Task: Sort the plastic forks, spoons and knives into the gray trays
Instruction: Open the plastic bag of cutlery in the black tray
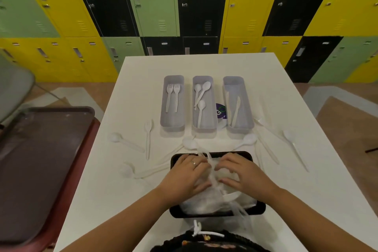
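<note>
Both hands are down in the black container [216, 211], which sits at the near edge of the white table [114, 190] and serves as the landmark here. The left hand [187, 176] lies on a heap of clear plastic wrap and white cutlery [212, 200] inside it, fingers bent and spread over the pile, a ring on 1 finger; I cannot tell whether it actually has hold of a piece. The right hand [243, 174] mirrors it from the other side, fingers curled toward the middle of the heap, thumb tucked low, and again any grasp is hidden by the wrap. Beyond the container stand 3 gray trays side by side: the left tray [172, 125] holds 2 forks, the middle tray [204, 127] holds 3 spoons, and the right tray [239, 128] holds knives, 1 plainly seen. Loose pieces lie around the container: a fork [148, 139] and a spoon [124, 142] off to its left, another spoon [246, 141] just beyond its far right corner, and 1 more spoon [294, 148] further right. A dark serving tray [41, 159] sits well left of the container, off the table.
</note>
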Demonstrator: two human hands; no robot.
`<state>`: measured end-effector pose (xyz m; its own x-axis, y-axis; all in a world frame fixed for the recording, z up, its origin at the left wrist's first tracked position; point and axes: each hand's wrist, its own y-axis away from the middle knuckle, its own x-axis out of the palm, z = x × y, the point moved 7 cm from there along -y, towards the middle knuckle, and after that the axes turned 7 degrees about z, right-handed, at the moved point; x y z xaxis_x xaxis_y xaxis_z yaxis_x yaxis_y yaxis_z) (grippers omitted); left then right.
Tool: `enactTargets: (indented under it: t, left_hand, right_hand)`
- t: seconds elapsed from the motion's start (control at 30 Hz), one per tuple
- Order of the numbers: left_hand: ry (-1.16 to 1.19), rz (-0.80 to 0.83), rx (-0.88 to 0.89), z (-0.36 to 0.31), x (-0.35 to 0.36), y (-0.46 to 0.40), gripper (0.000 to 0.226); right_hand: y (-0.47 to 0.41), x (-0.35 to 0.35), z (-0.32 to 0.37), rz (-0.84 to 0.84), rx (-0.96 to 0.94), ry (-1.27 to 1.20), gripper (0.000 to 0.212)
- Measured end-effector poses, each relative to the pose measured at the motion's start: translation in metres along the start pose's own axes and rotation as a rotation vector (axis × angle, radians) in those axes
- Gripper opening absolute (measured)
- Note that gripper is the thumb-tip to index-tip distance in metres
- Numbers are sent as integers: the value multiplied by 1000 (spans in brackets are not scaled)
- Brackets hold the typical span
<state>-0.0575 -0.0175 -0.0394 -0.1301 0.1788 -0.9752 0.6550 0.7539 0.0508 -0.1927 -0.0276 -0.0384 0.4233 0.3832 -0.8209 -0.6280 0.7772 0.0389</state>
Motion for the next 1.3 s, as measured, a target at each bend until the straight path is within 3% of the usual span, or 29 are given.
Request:
enactTargets:
  t: [0.1, 0.2, 0.4, 0.5, 0.57, 0.7, 0.77, 0.97, 1.03, 1.1, 1.2, 1.3]
  left_hand:
    - [-22, -81, 71, -9, 1, -1, 24]
    - [-58, -100, 77, -11, -2, -7, 12]
    - [-10, -173, 15, -2, -8, -5, 17]
    - [3, -173, 5, -1, -8, -5, 19]
    - [-4, -170, 12, 1, -13, -6, 18]
    - [-14, -163, 35, 23, -24, 8, 13]
    - [-10, -149, 32, 34, -26, 19, 12]
    - [109, -98, -30, 29, -16, 21, 14]
    - [193, -58, -82, 15, -13, 12, 33]
    - [267, -39, -118, 1, -13, 3, 45]
    - [242, -64, -120, -5, -14, -4, 21]
    - [358, -124, -250, 18, -18, 5, 19]
  right_hand:
    - [-1, 8, -4, 194, 46, -2, 14]
    - [-3, 14, -6, 257, 65, 30, 9]
    - [0, 2, -1, 273, 73, -111, 13]
    - [0, 7, 3, 341, 45, -37, 13]
    - [0, 4, -4, 310, 69, -20, 10]
    - [21, -25, -34, 61, 153, -91, 2]
    - [35, -33, -48, -21, 213, -124, 10]
    - [31, -18, -28, -2, 108, -88, 19]
    - [24, -15, -12, 9, 87, -126, 34]
    - [17, -6, -1, 35, 49, -60, 36]
    - [17, -5, -6, -9, 34, 48, 23]
    - [26, -24, -22, -72, 108, 6, 20]
